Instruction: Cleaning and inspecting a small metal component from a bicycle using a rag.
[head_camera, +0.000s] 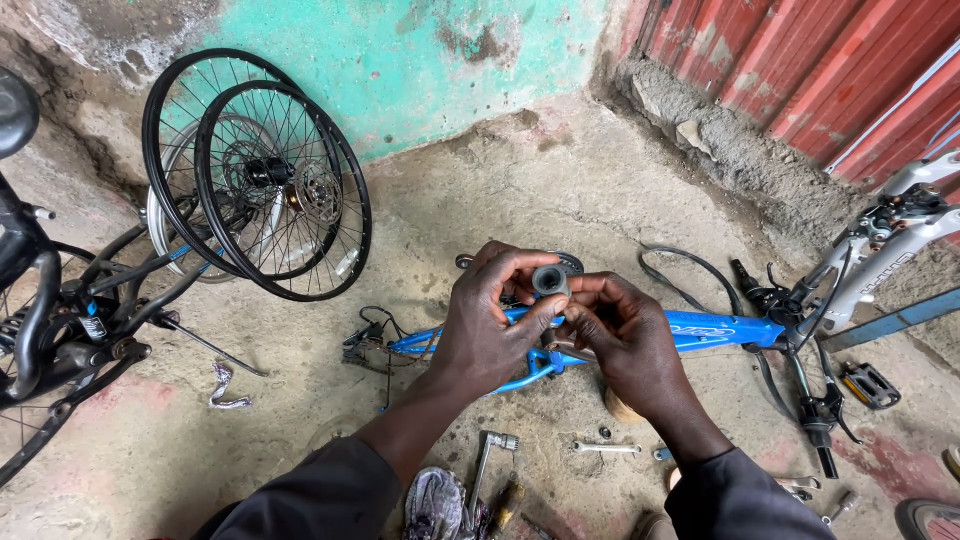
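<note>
Fingers (545, 300) of both hands pinch a small, dark grey ring-shaped part (550, 280), round with a hole through its middle, held up in front of the camera. The left hand (490, 325) closes its thumb and fingertips around the ring's left and lower edge. The right hand (625, 335) curls in from the other side, its fingertips touching the ring's right edge. Both hands are closed on this one part, and dark sleeves cover the forearms.

The landmark is a blue bicycle frame (705, 328) lying flat on the concrete floor (300, 420). The ring is held above the middle of the frame, clear of it. At the frame's right end sit black handlebars and cables (800, 345), with a black pedal (868, 385) just beyond them and a white bicycle frame (885, 245) further right.

Nearer the camera than the frame, tools lie on the floor: a small spanner (605, 448) and a socket wrench (485, 470), beside a crumpled rag (435, 503).

Well to the left of the frame, two black spoked wheels (270, 190) lean against a worn turquoise wall (400, 60). Further left stands part of a black bicycle (50, 320). Behind the frame's right end runs a red corrugated metal wall (800, 60).
</note>
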